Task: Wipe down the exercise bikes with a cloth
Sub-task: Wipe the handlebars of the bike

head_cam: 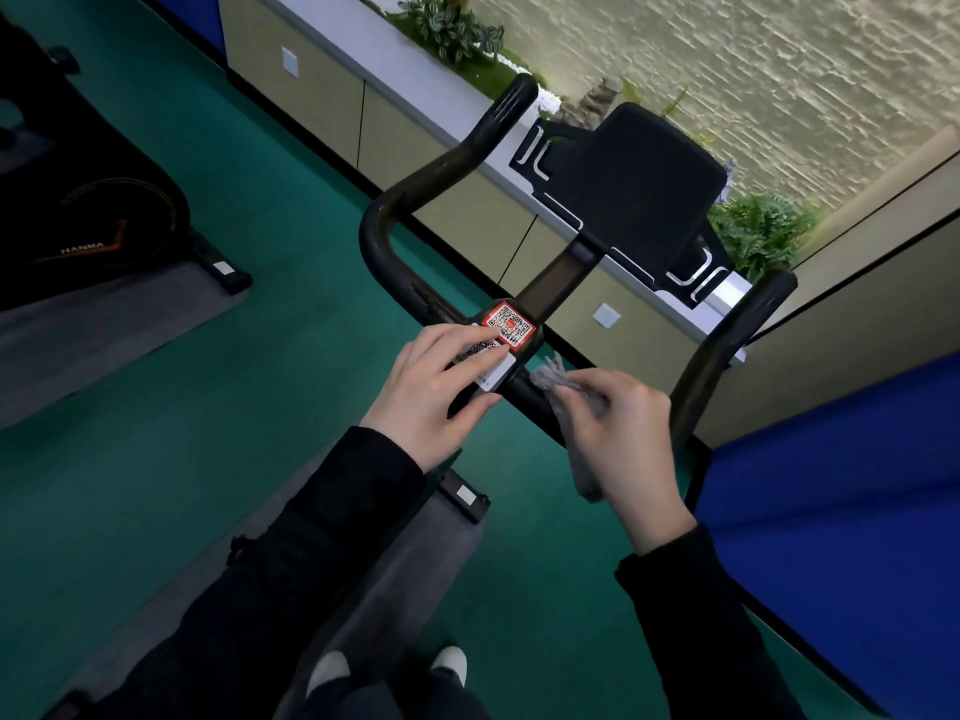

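Head view, tilted. Near bike fills the centre of the frame: black tubular handlebar point(395, 200) loops up on the left and right, black console panel point(639, 194) with white trim sits above the centre stem.

Left hand point(441, 381) at frame centre grips the handlebar cross-piece. Fingers lie over the top, thumb under the bar. Fingertips cover part of a white label point(496, 370) and touch the edge of a red-bordered QR sticker point(511, 322) just above it.

Right hand point(623, 439) is just right of the left, fingers curled round a crumpled grey cloth point(558, 379). The cloth is pressed on the cross-piece right beside the white label; a tail of it hangs below the hand (slightly motion-blurred).

Both arms are in black sleeves point(363, 511). Two white shoe tips point(451, 662) show at bottom centre.

Surroundings:
- teal green floor point(260, 158)
- grey floor mat point(426, 553) under the near bike
- second black exercise bike point(104, 220), "HANMA" lettering, upper left on its own mat
- beige cabinet run with a white top ledge point(332, 96) across the top, green plants point(452, 28) on it
- rough stone-textured wall point(727, 70) upper right
- blue panel point(831, 511) lower right
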A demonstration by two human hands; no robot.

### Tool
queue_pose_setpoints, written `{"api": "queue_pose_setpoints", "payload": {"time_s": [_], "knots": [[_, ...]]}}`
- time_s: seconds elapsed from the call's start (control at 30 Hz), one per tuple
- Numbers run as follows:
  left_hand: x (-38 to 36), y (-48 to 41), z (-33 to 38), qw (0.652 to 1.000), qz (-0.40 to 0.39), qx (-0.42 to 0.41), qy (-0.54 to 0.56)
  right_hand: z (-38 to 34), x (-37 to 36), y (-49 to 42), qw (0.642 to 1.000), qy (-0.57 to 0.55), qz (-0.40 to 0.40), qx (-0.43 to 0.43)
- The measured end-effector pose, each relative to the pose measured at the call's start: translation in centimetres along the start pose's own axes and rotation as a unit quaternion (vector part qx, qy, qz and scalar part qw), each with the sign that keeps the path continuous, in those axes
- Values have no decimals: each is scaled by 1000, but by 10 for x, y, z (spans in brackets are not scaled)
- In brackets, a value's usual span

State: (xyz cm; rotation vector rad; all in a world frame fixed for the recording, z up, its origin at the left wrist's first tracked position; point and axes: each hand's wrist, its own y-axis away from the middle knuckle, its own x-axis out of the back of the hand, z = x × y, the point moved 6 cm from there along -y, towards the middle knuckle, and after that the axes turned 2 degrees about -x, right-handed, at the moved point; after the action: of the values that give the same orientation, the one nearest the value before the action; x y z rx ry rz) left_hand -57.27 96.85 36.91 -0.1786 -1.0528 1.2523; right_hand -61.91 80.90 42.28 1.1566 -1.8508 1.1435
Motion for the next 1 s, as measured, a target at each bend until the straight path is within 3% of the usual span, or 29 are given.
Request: {"api": "queue_pose_setpoints", "payload": {"time_s": [0.33,0.57,0.67,1.0], "knots": [[-2,2,0,1000,-3,1,13,24,-10,-30,980,-19,-179,-87],[-1,2,-3,1000,-6,0,20,26,-19,-38,961,-11,-248,-121],[-2,2,-3,1000,-7,-1,20,44,-7,-30,952,43,-275,-126],[-4,3,-4,1000,-4,0,22,30,10,2,994,-25,-71,-77]]}}
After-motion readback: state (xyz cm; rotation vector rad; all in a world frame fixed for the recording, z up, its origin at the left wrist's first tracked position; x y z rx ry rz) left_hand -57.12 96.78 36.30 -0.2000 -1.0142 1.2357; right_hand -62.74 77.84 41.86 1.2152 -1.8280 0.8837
